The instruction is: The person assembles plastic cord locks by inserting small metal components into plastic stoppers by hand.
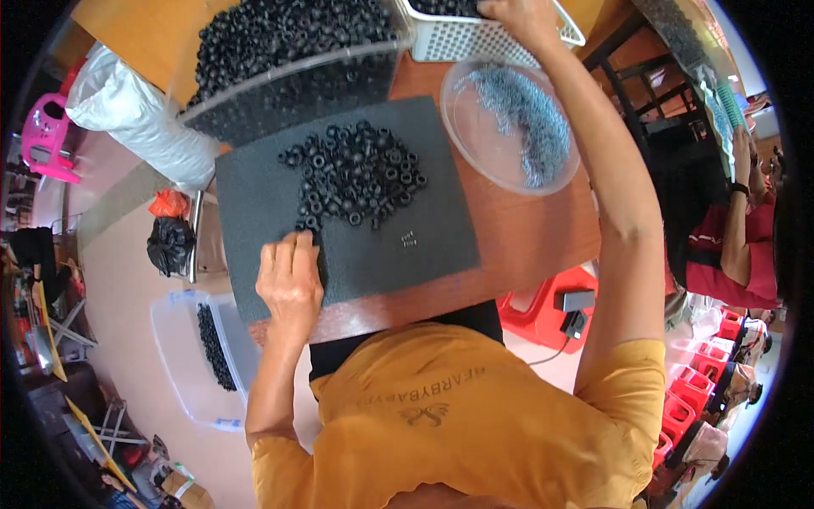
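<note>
On the dark grey mat (356, 270), the fingers of my left hand (290, 276) are curled together at the lower left edge of a pile of small black ring-shaped plastic parts (356, 174). Whatever its fingertips may pinch is hidden. My right hand (521, 19) reaches over the white perforated basket (458, 44), which holds more black parts; the top edge of the picture cuts off some of its fingers. Beneath my right forearm lies a round clear tub (485, 157) with many small silvery-blue metal pieces (534, 119). A few tiny silvery pieces (409, 240) rest on the mat.
A large clear bin (297, 76) heaped with black parts stands beyond the mat. Left of the table are a white sack (140, 114) and a clear box (182, 365) on the floor. A red stool (543, 310) stands beneath the table; another person's arm (739, 229) shows at right.
</note>
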{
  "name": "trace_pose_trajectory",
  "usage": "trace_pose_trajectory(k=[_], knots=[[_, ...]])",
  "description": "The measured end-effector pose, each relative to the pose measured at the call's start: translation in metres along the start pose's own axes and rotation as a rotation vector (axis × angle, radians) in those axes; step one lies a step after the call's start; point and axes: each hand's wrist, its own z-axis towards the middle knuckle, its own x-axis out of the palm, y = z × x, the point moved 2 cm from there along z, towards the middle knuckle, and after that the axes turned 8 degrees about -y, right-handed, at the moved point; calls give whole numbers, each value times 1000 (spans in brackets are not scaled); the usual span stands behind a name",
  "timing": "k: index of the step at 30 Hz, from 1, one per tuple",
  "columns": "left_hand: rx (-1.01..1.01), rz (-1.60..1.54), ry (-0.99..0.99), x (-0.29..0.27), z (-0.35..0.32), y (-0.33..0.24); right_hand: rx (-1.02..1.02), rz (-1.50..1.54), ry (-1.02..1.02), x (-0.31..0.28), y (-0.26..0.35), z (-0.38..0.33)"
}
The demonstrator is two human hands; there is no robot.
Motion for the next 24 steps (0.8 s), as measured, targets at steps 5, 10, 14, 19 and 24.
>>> trace_pose_trajectory(k=[5, 10, 14, 19, 24], knots=[[-52, -10, -7, 12, 9, 3, -62, 226, 23, -22, 29, -40], [-38, -52, -43, 14, 11, -3, -324, 616, 186, -76, 67, -146], [-101, -191, -35, 1, 3, -14, -357, 858, 369, -106, 92, -204], [-67, -189, -9, 1, -6, -26, -451, 880, 365, -108, 109, -233], [-16, -104, -6, 2, -13, -23, -545, 810, 318, -104, 121, -240]])
